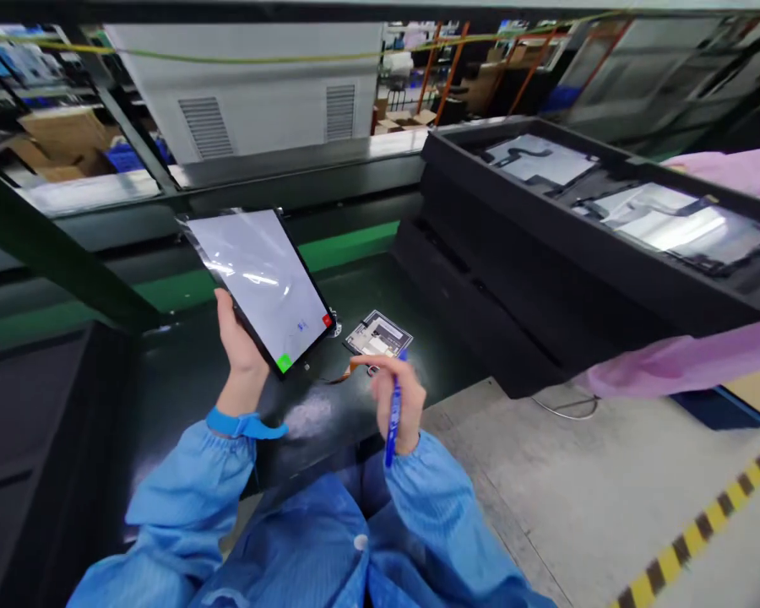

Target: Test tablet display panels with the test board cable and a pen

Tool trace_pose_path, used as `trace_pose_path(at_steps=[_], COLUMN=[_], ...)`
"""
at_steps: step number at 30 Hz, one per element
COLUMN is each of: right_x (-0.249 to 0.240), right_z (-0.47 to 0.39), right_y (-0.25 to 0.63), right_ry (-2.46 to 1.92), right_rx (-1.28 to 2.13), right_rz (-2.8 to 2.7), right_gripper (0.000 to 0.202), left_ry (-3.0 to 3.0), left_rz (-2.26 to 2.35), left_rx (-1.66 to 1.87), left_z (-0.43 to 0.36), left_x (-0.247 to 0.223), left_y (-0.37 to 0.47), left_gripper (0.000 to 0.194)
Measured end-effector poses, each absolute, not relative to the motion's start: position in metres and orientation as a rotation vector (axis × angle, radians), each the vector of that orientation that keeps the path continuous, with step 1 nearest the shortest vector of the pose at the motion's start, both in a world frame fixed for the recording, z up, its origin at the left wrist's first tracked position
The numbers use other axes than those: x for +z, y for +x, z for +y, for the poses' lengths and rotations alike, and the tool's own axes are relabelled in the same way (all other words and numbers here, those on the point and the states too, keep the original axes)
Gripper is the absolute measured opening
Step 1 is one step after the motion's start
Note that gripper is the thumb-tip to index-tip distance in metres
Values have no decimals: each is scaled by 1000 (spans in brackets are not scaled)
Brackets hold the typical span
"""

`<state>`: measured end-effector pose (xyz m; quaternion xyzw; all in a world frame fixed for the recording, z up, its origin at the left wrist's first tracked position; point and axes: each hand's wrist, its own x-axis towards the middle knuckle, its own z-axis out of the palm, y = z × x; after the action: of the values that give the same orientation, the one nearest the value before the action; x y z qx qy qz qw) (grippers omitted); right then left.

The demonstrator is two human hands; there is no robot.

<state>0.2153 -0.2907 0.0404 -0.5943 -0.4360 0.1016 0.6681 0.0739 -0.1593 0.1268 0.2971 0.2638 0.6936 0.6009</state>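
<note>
My left hand (239,342), with a blue strap at the wrist, holds a tilted display panel (259,283) by its lower left edge. The panel is lit pale white, with a green square and a red square at its lower corners. My right hand (400,395) is closed around a blue pen (393,422), its index finger stretched left beside an orange flat cable (348,370); whether they touch is unclear. Just beyond that hand, a small circuit board (378,335) lies on the dark green table (196,405).
A stack of black trays (469,245) stands at the right, the top one holding display panels (659,211). Another person's pink sleeves (690,361) reach in at the far right. A black bin (31,439) is at the left, and a metal rail crosses behind the table.
</note>
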Motion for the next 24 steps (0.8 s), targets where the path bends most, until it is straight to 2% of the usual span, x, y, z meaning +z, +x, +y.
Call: trace_pose_path(at_steps=[5,24], right_x=[81,78], right_z=[-280,-282], right_y=[196,203], right_ry=[-1145,-1239], right_rx=[288,329], right_rz=[-1457,-1293], right_gripper=[24,28], left_ry=[737,756], left_rz=[503,661], left_rx=[1618,1637], left_z=[-174,-185], left_x=[139,146], left_y=[97,96], left_gripper=[45,43])
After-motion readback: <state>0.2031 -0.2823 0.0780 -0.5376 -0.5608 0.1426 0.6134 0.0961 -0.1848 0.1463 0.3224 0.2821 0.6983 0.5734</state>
